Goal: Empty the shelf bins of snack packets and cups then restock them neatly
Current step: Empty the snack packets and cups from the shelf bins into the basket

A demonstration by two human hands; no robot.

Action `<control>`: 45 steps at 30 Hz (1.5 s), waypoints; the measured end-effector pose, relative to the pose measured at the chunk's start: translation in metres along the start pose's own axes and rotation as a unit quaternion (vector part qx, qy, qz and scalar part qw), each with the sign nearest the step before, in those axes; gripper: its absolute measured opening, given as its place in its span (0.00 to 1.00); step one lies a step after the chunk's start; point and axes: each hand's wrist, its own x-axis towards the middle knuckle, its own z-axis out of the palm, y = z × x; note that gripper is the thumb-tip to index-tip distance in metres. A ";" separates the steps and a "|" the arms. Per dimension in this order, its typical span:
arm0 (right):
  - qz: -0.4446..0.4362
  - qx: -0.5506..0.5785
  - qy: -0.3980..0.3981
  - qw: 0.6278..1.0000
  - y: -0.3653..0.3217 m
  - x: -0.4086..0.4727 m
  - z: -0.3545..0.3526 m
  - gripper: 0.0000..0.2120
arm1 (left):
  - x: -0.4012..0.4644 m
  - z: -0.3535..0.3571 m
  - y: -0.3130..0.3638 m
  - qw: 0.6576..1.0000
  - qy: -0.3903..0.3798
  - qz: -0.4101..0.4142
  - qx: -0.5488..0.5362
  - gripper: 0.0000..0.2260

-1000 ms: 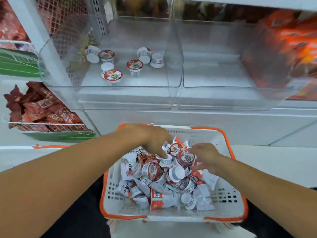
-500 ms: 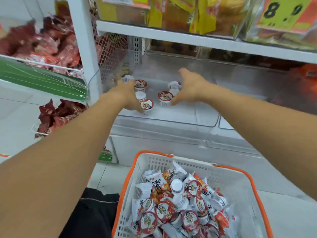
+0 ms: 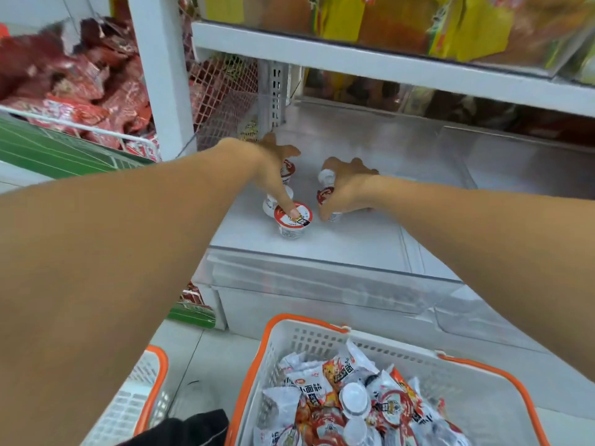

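Small white snack cups with red lids stand in the clear shelf bin [image 3: 322,278]. My left hand [image 3: 273,165] is spread over a few of them, one straight finger pressing on the lid of the front cup [image 3: 292,222]. A little to the right, my right hand [image 3: 346,191] curls round two cups [image 3: 324,195]; how many more it covers is hidden. Below, the white basket with an orange rim [image 3: 309,341] holds several cups and snack packets [image 3: 354,403].
A second clear bin [image 3: 521,169] adjoins on the right. Red packets [image 3: 70,88] fill a wire rack at the left, behind a white post [image 3: 161,75]. The shelf above carries yellow packets [image 3: 386,20]. Another orange-rimmed basket [image 3: 151,378] sits on the floor at lower left.
Both hands left the basket, rose to the shelf bin and came down onto the cups. The right hand has closed round cups; the view tilted up.
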 end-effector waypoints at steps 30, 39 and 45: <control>-0.041 0.058 -0.077 0.994 0.010 -0.033 -0.001 0.17 | -0.001 0.007 -0.009 0.990 -0.075 0.008 0.116 0.59; 0.063 -0.035 -0.139 0.988 0.023 -0.024 -0.005 0.27 | 0.008 0.005 -0.015 0.991 -0.041 0.014 0.124 0.45; 0.124 0.106 -0.112 0.980 0.028 -0.020 0.006 0.25 | 0.004 0.011 -0.020 0.997 -0.040 0.051 0.049 0.34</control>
